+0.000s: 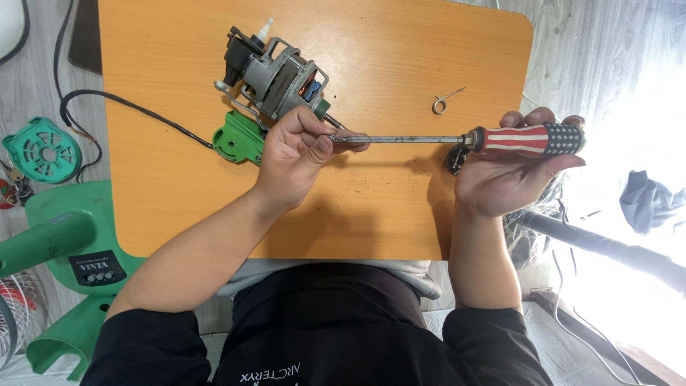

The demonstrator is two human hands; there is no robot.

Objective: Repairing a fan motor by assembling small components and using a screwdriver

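Note:
A grey metal fan motor with copper windings lies on the orange table, a green plastic bracket at its near side. My left hand rests beside the motor, fingertips pinching the tip of a long screwdriver shaft near the motor's spindle. My right hand grips the screwdriver's red, white and blue striped handle, holding the tool level above the table.
A small wire clip lies on the table beyond the shaft. A black cable runs off the table's left edge. A green fan base and a green round cover sit on the floor at left.

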